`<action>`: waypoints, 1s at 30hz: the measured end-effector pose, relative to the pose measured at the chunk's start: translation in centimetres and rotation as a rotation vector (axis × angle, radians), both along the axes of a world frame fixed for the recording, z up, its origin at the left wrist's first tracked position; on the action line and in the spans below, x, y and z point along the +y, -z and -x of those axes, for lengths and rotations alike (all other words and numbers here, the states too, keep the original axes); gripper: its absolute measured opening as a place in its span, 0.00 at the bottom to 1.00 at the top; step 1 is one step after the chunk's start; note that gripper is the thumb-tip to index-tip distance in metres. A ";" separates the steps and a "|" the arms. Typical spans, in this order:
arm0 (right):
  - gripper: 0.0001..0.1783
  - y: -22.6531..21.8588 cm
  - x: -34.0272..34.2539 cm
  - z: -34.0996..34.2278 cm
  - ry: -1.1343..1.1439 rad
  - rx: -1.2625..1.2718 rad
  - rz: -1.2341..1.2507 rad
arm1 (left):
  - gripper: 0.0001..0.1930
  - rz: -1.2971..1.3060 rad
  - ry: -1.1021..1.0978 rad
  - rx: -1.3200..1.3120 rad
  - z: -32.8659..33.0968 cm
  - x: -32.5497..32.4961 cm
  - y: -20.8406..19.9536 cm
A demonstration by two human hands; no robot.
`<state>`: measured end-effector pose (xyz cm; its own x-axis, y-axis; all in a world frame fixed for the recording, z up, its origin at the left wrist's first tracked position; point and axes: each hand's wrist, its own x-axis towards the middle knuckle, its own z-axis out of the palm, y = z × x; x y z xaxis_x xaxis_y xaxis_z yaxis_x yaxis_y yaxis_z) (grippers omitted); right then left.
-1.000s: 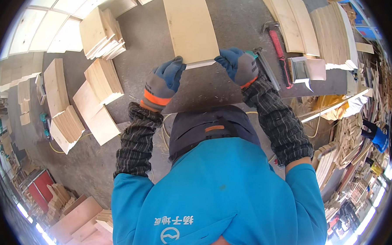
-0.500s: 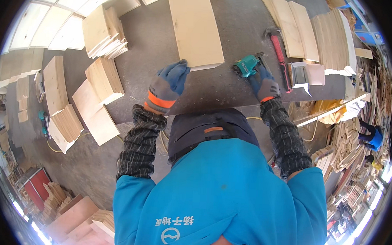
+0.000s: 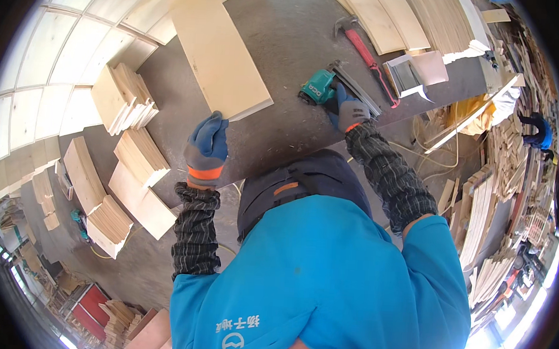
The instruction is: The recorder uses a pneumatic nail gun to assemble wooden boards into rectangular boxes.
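My right hand [image 3: 352, 111], in a grey and blue work glove, is wrapped round a teal nail gun [image 3: 319, 86]. The gun rests on or just above the dark worktable [image 3: 266, 43], its long metal magazine pointing toward the table's near edge. A long pale wooden box or stack of boards [image 3: 219, 53] lies to its left. My left hand [image 3: 208, 145], gloved with an orange cuff, is by that piece's near left corner. Its fingers are stretched and lie close together, with nothing seen in them; whether they touch the wood I cannot tell.
A red-handled hammer [image 3: 363, 50] and an open box of metal strips [image 3: 405, 76] lie right of the nail gun. Board stacks [image 3: 417, 21] stand at the far right, more stacks [image 3: 140, 156] at left. An air hose [image 3: 442, 161] hangs below the table edge.
My view has turned, shifting the table's things leftward. The nail gun is now tilted so its magazine shows at full length. My left hand sits slightly lower beside the wood's corner.
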<state>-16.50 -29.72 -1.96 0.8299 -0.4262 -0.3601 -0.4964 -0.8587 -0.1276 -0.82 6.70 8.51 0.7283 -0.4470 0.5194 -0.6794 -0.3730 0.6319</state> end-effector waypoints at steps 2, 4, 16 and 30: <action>0.55 -0.6 -0.3 -0.4 -0.041 0.050 -0.021 | 0.06 0.006 -0.026 -0.023 0.0 0.2 0.1; 0.45 -3.3 0.1 -0.6 0.037 -0.213 -0.212 | 0.06 0.044 -0.022 0.027 0.2 0.7 0.2; 0.30 -13.8 4.1 -2.3 0.159 -0.419 -0.386 | 0.09 -0.002 0.033 0.099 -0.3 1.6 0.0; 0.19 -16.8 14.3 -6.6 0.047 -0.588 -0.690 | 0.07 0.007 0.021 0.114 -0.1 1.6 0.1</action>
